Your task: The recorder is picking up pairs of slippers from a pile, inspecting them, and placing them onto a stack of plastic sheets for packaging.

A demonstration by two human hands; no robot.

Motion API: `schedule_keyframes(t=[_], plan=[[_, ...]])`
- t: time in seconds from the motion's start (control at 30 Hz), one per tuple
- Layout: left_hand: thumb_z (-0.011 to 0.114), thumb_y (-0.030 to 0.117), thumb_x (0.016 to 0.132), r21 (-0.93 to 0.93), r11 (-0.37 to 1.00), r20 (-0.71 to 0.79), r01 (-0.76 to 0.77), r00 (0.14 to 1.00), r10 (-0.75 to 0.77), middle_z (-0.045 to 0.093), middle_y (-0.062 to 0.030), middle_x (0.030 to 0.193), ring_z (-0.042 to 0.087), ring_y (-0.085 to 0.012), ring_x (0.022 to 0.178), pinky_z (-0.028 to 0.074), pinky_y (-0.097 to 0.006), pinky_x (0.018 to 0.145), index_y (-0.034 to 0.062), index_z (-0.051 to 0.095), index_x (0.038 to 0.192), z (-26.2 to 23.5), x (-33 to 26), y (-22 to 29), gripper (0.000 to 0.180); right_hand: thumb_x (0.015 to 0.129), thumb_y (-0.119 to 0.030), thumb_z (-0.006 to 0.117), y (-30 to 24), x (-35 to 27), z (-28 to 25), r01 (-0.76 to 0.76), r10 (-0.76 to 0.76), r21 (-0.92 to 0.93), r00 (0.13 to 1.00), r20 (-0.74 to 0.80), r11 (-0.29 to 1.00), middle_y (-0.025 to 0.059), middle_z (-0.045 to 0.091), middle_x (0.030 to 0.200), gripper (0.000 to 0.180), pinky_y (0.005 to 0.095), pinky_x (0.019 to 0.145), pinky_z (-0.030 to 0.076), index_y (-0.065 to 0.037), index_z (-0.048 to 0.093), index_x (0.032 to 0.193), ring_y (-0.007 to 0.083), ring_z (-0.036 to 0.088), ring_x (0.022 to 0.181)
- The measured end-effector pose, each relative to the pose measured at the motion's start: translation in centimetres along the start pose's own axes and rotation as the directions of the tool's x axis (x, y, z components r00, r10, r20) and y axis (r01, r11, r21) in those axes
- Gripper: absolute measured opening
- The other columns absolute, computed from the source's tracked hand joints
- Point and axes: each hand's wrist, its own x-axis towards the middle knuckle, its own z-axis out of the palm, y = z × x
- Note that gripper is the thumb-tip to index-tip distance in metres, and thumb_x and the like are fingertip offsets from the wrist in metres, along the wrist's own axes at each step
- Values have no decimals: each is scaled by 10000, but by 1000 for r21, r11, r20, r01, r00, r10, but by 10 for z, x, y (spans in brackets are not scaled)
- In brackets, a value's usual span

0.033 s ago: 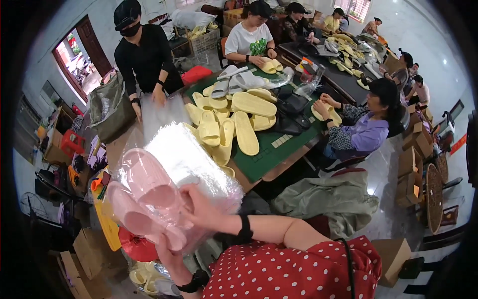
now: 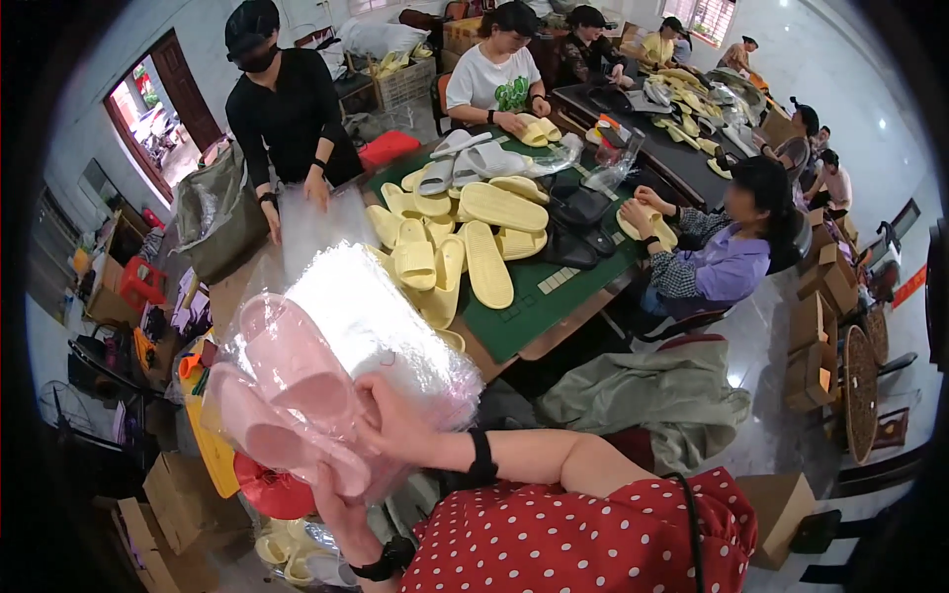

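Observation:
A pair of pink slide slippers (image 2: 292, 351) in a clear plastic bag hangs before me at an angle, over the table's near left corner. My left hand (image 2: 341, 494) grips the lower end of the pair from below. Its fingers are partly hidden behind the bag. On the right side, my right hand (image 2: 390, 420) is closed on the bag's edge beside the slippers. Just beyond lies a thick stack of shiny clear plastic bags (image 2: 361, 316). A heap of yellow slippers (image 2: 484, 262), with a few grey slippers (image 2: 489, 158) and black slippers (image 2: 573, 242), covers the green tabletop (image 2: 514, 331).
Across the table a person in black (image 2: 292, 109) touches the bags' far end. Seated people (image 2: 727, 252) handle slippers along the right and far sides. A green-grey sack (image 2: 213, 222) stands left, draped cloth (image 2: 643, 390) lies right, and a cardboard box (image 2: 193, 504) sits lower left.
The bagged pink slippers have shifted very slightly left and down in my hands. My grip looks the same.

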Motion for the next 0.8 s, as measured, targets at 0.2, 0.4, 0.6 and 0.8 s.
schedule_keyframes(t=[0.2, 0.4, 0.6, 0.8], plan=[[494, 263, 1011, 43, 998, 77, -42, 996, 39, 525, -139, 1376, 542, -292, 1243, 477, -420, 1011, 18, 397, 1446, -24, -20, 8, 509, 904, -164, 652, 5, -20, 42, -50, 21, 153, 981, 191, 987, 117, 479, 1035, 400, 332, 823, 434, -32, 402, 1187, 202, 494, 901], [541, 224, 974, 386, 874, -249, -295, 879, 407, 584, -136, 1279, 598, -241, 1120, 505, -385, 922, -44, 506, 1348, -97, -75, 88, 461, 837, -229, 767, 7, -10, 25, -140, 110, 45, 905, 411, 989, 145, 542, 1258, 489, 374, 1024, 420, -80, 532, 1239, 285, 515, 1216], [738, 79, 831, 848, 529, -479, -35, 375, 793, 645, -161, 1153, 597, -212, 1014, 471, -341, 914, -101, 573, 1181, -270, -156, 106, 427, 822, -11, 644, 46, 25, -33, 172, -93, -525, 980, 174, 834, 161, 596, 1084, 268, 401, 918, 460, -20, 601, 1087, 331, 558, 1039], [677, 95, 878, 679, 711, -623, 182, 655, 427, 631, -77, 1169, 600, -151, 993, 499, -294, 827, -30, 555, 1270, -326, -211, 29, 429, 840, -44, 648, 79, 20, -33, 249, -87, -594, 954, 287, 765, 166, 580, 1113, 180, 411, 942, 442, -16, 628, 1016, 337, 535, 1075]])
